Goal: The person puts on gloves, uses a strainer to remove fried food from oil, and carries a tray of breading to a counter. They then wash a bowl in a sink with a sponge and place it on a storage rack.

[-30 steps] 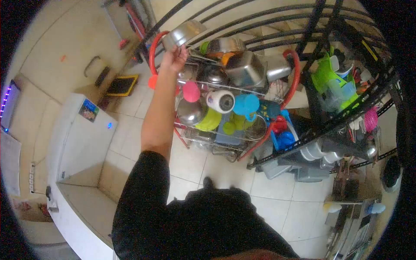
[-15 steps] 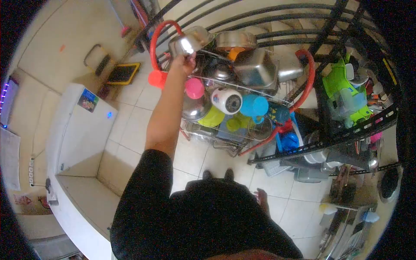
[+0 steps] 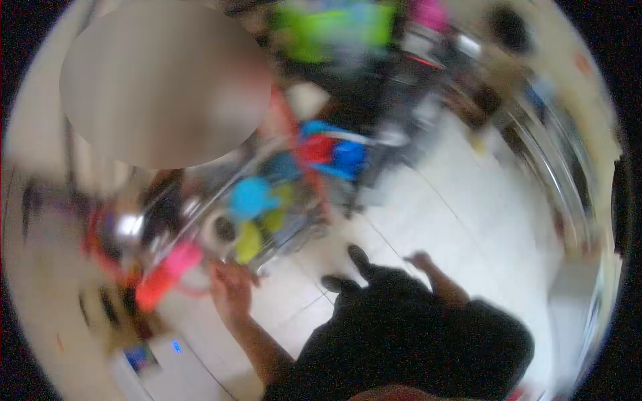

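The view is smeared by motion. My left hand [image 3: 231,287] is beside the near edge of a wire dish rack [image 3: 287,234], its fingers apart and nothing visible in them. Closest to it are a pink cup [image 3: 180,259] and a white container with a dark centre [image 3: 224,228]. Farther along the rack are a light blue cup [image 3: 251,198], yellow-green items [image 3: 249,242] and a shiny metal vessel [image 3: 129,225]. My right hand [image 3: 421,260] hangs low over the floor, near no object; its fingers are too blurred to read.
A grey blurred oval hides the upper left. Behind the rack, a dark shelf holds a bright green container [image 3: 314,30]. A blue item [image 3: 349,159] lies by the rack's red handle [image 3: 284,113]. A white appliance [image 3: 170,367] stands at lower left; white tiled floor [image 3: 461,200] spreads rightward.
The view has swung to the right, so the rack now sits farther left. My left hand has left the metal vessel and come back nearer my body. My right hand is farther out from my side.
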`<state>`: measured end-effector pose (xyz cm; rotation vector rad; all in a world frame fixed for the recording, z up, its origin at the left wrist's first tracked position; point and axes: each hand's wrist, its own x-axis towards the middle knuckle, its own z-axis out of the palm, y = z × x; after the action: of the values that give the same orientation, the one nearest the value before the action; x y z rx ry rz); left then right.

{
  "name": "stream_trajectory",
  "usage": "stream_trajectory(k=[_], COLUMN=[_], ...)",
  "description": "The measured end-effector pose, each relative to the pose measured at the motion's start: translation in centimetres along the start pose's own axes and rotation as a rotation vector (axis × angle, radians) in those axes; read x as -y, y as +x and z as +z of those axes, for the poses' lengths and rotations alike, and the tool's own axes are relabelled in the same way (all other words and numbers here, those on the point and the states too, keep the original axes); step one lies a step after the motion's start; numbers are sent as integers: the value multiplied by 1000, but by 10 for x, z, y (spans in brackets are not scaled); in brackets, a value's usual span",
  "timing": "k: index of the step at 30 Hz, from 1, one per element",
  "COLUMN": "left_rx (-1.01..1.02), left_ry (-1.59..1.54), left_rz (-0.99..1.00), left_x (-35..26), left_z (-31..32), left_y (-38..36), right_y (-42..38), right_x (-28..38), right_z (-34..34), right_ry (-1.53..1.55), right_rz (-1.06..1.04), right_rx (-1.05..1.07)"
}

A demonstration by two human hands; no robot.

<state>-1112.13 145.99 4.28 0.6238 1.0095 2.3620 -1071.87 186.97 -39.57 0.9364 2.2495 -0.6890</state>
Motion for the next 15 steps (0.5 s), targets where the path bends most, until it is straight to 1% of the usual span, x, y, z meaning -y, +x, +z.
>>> stream_trajectory(k=[1, 2, 3, 4, 5, 6, 7, 8, 9, 10, 11, 12, 13, 14, 15], left_rx=[39, -21, -66, 28, 242, 441, 628, 665, 726, 789, 825, 796, 760, 757, 687], left_ry=[-48, 334, 746, 750, 780, 817, 857, 880, 796, 706, 718, 771, 813, 889, 942], left_rz=[-246, -447, -569, -594, -756, -902, -1043, -1036, -1060, -1086, -1091, -1051, -1019, -1010, -996], left_x=[39, 95, 146, 173, 199, 224, 246, 268, 292, 317, 341, 384, 423, 449, 494], left_z=[5, -20, -32, -3, 30, 63, 93, 125, 162, 193, 225, 240, 251, 277, 288], left_y=[0, -19, -24, -20, -20, -22, -21, -17, -11, -8, -3, 1, 4, 11, 14], right_y=[-41, -74, -71, -107, -133, -132, -127, -140, -148, -175, -216, -197, -150, -178, -208], right_x=[14, 1, -28, -39, -39, -66, -108, -141, -163, -166, -178, -247, -292, -317, -337], right_z=[-22, -12, 18, 17, 3, 19, 54, 86, 111, 104, 93, 196, 266, 268, 257], right_ry=[26, 375, 544, 470, 388, 399, 407, 332, 255, 368, 480, 507, 691, 980, 1265], right_rz=[131, 134, 273, 388, 486, 582, 659, 640, 620, 700, 783, 808, 902, 893, 870], right_rx=[-37, -332, -338, -396, -438, -286, -127, -108, -88, -110, -125, -135, -14, -102, -209])
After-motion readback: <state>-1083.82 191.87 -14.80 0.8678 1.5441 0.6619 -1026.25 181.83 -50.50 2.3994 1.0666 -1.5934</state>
